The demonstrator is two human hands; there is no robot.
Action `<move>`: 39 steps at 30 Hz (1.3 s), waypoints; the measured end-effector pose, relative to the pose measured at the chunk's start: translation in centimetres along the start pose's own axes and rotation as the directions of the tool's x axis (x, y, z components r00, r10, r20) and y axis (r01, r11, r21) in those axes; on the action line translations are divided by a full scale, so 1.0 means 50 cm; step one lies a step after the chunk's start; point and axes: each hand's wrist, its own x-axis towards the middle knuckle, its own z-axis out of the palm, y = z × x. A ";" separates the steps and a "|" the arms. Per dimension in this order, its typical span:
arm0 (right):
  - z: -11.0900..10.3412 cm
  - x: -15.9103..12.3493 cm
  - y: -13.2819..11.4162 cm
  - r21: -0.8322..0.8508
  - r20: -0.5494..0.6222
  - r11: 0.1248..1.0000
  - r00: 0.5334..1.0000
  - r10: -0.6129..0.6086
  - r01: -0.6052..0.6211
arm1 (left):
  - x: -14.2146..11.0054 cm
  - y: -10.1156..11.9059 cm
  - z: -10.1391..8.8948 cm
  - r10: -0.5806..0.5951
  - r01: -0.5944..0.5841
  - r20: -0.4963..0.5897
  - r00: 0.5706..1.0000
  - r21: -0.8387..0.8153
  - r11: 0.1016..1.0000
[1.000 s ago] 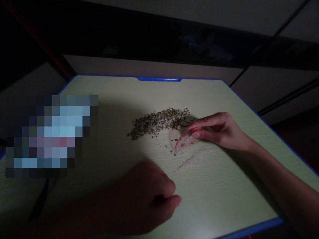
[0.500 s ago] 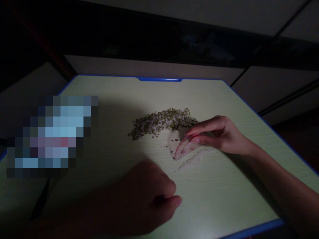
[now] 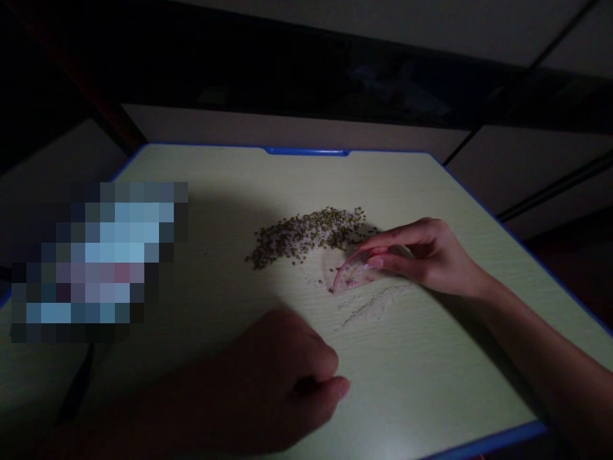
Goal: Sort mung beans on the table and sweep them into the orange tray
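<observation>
My right hand (image 3: 426, 255) pinches a small clear pink-rimmed dish (image 3: 352, 273), tilted with its edge on the pale green table (image 3: 431, 383). The dish sits beside a curved heap of small green beans mixed with white grains (image 3: 306, 233). A thin streak of white grains (image 3: 371, 308) lies just in front of the dish. My left hand (image 3: 282, 377) rests in shadow on the table nearer to me, its fingers curled into a loose fist with the thumb against the forefinger; whether it holds anything is hidden.
The table has a blue rim (image 3: 306, 152) and its right front corner is near my right forearm. A blurred-out patch (image 3: 100, 259) covers the left part of the table. The surroundings are dark, with pale floor panels behind.
My right hand drew the dish toward me over the white grains and then pushed it back toward the bean heap, leaving the white streak thinner. The left hand has stayed put.
</observation>
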 end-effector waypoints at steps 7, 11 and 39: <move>-0.014 -0.001 0.008 -0.036 -0.047 0.999 0.999 -0.008 0.006 | 0.000 0.004 0.000 0.041 -0.041 -0.021 0.999 0.013 0.999; -0.009 0.000 0.018 -0.051 -0.084 0.997 0.994 -0.068 0.064 | -0.001 0.004 0.001 0.021 -0.020 -0.038 0.999 0.032 0.999; 0.006 -0.001 0.003 0.007 -0.011 1.000 1.000 0.003 -0.003 | -0.003 0.004 0.001 0.036 -0.035 -0.027 0.999 0.036 0.999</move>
